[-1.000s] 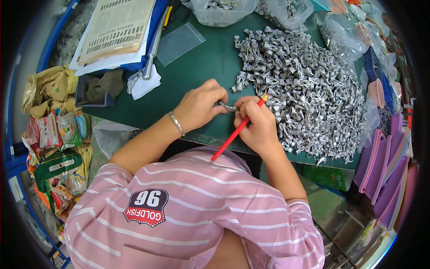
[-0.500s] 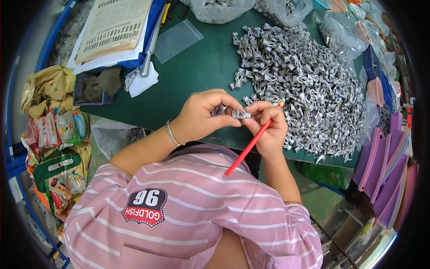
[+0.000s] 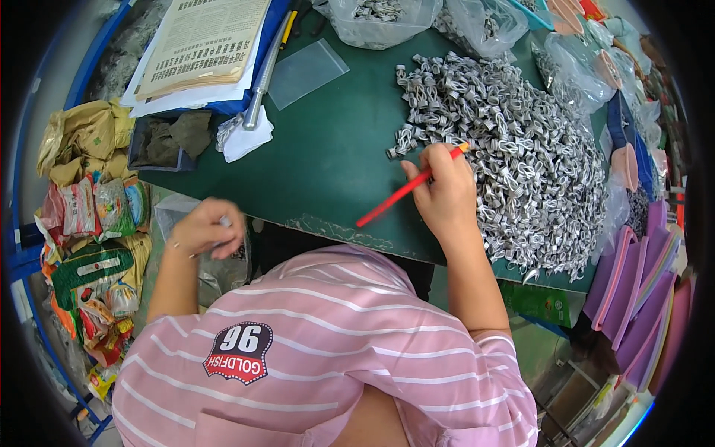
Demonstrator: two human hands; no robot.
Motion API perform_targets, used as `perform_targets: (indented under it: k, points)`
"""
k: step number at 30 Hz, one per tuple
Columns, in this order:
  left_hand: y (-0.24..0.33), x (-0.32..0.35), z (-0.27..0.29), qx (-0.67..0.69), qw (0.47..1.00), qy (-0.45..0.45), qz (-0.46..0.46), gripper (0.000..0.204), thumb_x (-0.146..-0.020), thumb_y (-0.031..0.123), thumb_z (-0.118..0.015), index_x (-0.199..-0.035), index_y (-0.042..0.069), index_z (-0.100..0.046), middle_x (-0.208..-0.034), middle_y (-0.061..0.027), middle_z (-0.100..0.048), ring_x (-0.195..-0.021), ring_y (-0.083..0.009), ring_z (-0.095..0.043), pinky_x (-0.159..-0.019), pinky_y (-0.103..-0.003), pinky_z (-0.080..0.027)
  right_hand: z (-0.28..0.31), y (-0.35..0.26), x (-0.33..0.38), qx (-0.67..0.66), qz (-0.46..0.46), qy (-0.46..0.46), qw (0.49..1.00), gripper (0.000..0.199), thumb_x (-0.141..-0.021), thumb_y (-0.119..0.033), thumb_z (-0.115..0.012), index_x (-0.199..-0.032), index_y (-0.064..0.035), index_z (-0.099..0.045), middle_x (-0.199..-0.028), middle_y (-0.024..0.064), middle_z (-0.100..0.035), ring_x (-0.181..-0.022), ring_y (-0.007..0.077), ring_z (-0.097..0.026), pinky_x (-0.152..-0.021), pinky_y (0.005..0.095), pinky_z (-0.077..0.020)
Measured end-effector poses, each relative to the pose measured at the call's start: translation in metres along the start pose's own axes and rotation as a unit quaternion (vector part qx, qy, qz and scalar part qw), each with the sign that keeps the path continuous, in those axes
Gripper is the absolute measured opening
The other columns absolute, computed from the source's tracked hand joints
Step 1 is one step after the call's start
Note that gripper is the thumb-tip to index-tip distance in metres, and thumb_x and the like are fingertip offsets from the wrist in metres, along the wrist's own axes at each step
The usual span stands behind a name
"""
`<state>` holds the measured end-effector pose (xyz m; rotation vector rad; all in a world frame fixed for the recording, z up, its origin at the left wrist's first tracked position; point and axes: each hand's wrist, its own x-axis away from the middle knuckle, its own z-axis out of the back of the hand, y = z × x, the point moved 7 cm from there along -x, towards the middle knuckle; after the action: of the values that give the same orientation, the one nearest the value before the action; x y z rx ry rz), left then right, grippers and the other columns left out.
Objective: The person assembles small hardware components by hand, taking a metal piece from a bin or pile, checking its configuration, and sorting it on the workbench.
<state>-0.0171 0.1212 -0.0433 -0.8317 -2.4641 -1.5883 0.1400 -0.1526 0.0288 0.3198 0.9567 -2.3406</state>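
My right hand (image 3: 445, 195) grips a red pencil (image 3: 408, 186) and rests at the near left edge of a big heap of small grey-white coiled parts (image 3: 514, 156) on the green table (image 3: 328, 149). My left hand (image 3: 207, 227) is off the table's near left edge, over a clear plastic bag (image 3: 195, 246), with its fingers closed on a small grey-white part (image 3: 224, 221).
A stack of printed papers (image 3: 201, 45), a metal tube (image 3: 262, 78), a clear flat bag (image 3: 307, 73) and a white rag (image 3: 242, 138) lie at the table's far left. Bags of parts (image 3: 380, 15) stand at the back. Snack packets (image 3: 89, 216) pile at left; purple trays (image 3: 640, 298) at right.
My left hand has left the table and swung down-left to the plastic bag with one small part. My right hand moved back to the heap's edge with the pencil.
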Motion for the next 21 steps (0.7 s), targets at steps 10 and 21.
perform_targets:
  k: [10, 21]
  points:
    - [-0.043, 0.058, 0.039, -0.509, 0.834, 0.196, 0.083, 0.025, -0.080, 0.010, -0.062, -0.102, -0.002, -0.058, -0.087, -0.0090, -0.064, -0.080, -0.0129, -0.061, -0.065, -0.024, -0.048, -0.026, -0.003, -0.011, 0.171, 0.016, -0.013, 0.985, 0.028, -0.066, -0.020, -0.070, -0.072, -0.0068, -0.046, -0.056, 0.0093, -0.050, -0.054, 0.0280, -0.051, -0.050, 0.0391, -0.0364]
    - [0.033, -0.136, -0.081, -0.159, 0.969, 0.151, -0.110, 0.033, -0.085, 0.004, -0.051, -0.118, 0.000, -0.045, -0.091, -0.0049, -0.053, -0.070, -0.0102, -0.057, -0.061, -0.021, -0.049, -0.014, -0.011, -0.001, 0.097, 0.055, -0.036, 0.993, 0.016, -0.067, -0.005, -0.062, -0.072, -0.0066, -0.047, -0.062, 0.0087, -0.053, -0.056, 0.0279, -0.054, -0.049, 0.0386, -0.0374]
